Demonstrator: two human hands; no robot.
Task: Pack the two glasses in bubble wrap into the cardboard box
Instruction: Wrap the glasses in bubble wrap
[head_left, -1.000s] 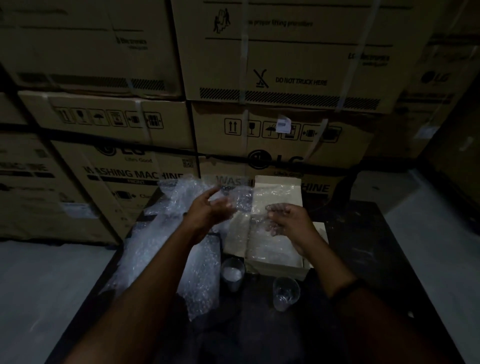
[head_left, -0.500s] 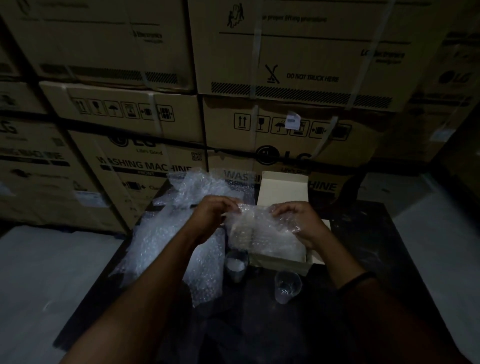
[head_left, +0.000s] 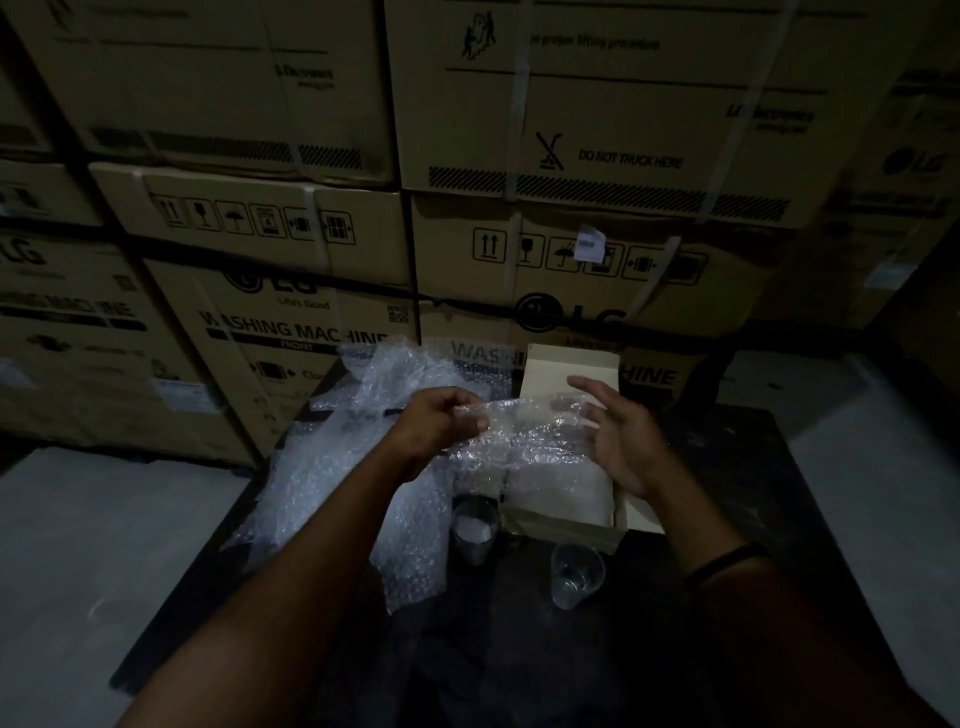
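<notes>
The left hand (head_left: 441, 428) pinches the left edge of a small sheet of bubble wrap (head_left: 524, 431) between thumb and curled fingers. The right hand (head_left: 621, 441) lies against the sheet's right end with its fingers straight and spread. The sheet is clear and bumpy. It hangs stretched between the hands just above the one open cardboard box (head_left: 563, 527), a small, pale, rectangular carton whose lid flap stands up on the far side and whose inside is lined with more wrap. Two clear, round glasses stand upright and bare on the dark table (head_left: 727, 457), near the box: the left glass (head_left: 474, 530) just beside its near left corner, the right glass (head_left: 576, 574) nearer still. One crumpled heap of bubble wrap (head_left: 332, 483) lies on the left.
</notes>
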